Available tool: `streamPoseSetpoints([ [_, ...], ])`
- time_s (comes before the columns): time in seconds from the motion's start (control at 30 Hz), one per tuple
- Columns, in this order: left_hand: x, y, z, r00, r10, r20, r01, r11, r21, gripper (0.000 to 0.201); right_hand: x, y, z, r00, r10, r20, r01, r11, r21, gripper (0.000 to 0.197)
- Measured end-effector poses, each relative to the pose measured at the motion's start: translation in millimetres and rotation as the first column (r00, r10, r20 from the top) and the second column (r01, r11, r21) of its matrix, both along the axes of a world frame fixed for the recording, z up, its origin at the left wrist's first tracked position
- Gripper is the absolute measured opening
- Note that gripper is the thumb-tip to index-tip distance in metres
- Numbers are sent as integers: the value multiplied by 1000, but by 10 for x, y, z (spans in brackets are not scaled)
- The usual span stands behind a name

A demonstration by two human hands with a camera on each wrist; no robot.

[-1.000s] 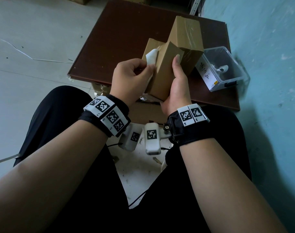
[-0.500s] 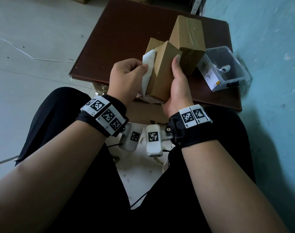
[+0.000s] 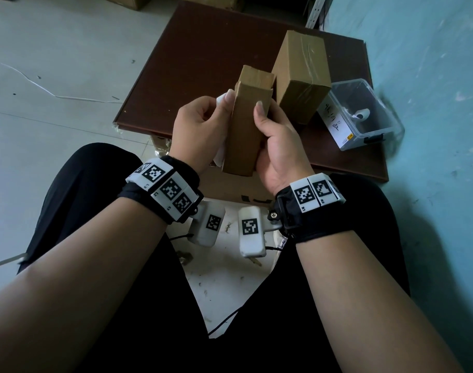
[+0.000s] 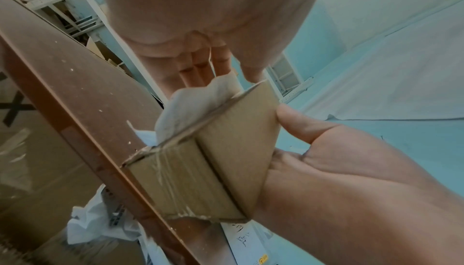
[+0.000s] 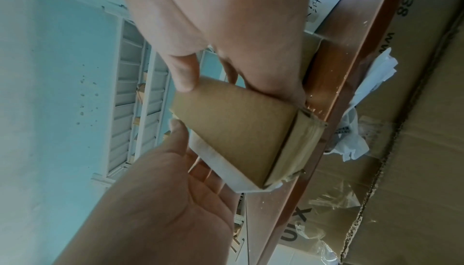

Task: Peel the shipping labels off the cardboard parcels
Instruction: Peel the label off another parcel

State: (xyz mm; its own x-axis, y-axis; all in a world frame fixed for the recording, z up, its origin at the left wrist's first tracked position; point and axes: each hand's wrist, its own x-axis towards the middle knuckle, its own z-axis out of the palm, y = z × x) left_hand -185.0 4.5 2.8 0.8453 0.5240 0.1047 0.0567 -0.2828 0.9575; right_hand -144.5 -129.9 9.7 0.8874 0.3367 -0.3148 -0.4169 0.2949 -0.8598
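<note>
Behind parcel (image 3: 243, 130), label (image 3: 221, 99) (mostly hidden), left hand (image 3: 200, 130) pinching

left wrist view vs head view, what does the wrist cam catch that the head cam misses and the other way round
Only the left wrist view shows the parcel's taped end face, with its seam, and crumpled white plastic below the table edge.

Only the head view shows the second parcel standing on the brown table, the clear plastic bin beside it, and both marker wristbands.

Both show the right hand gripping the held parcel while the left hand pinches the white label at its side.
</note>
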Motion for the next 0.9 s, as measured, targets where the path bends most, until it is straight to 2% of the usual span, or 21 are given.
streamPoseSetpoints([
  [0.1, 17, 39, -52, 1000, 13, 13, -14, 997, 80, 35, -50, -6, 83, 1000, -3, -4, 3, 999, 34, 42],
  [0.17, 15, 24, -61, 1000, 2, 11, -3, 997, 78, 25, -57, -7, 124, 1000, -13, -25, 15, 996, 92, 47],
  [0.3, 12, -49, -61, 1000, 3, 17, -4, 998, 57, 26, -49, 36, 140, 996, -56, -74, 67, 986, 154, 67],
  [0.43, -4, -74, 13, 994, -49, 101, 51, 998, -23, 21, -12, 26, 160, 988, -101, -112, 121, 975, 186, 51],
  [0.5, -11, -113, 57, 989, -70, 133, 77, 996, -53, 21, 9, -7, 170, 985, -113, -128, 136, 972, 191, 50],
  [0.63, 18, -148, 23, 981, -128, 149, 125, 992, 32, 22, 31, -63, 163, 987, -102, -123, 124, 974, 191, 62],
  [0.73, 44, -138, -7, 973, -157, 167, 136, 982, 130, 21, 35, -87, 166, 983, -107, -146, 135, 971, 197, 58],
  [0.9, 79, -137, -49, 974, -68, 218, 19, 976, 216, 22, 59, -103, 146, 975, -54, -216, 101, 972, 211, 41],
])
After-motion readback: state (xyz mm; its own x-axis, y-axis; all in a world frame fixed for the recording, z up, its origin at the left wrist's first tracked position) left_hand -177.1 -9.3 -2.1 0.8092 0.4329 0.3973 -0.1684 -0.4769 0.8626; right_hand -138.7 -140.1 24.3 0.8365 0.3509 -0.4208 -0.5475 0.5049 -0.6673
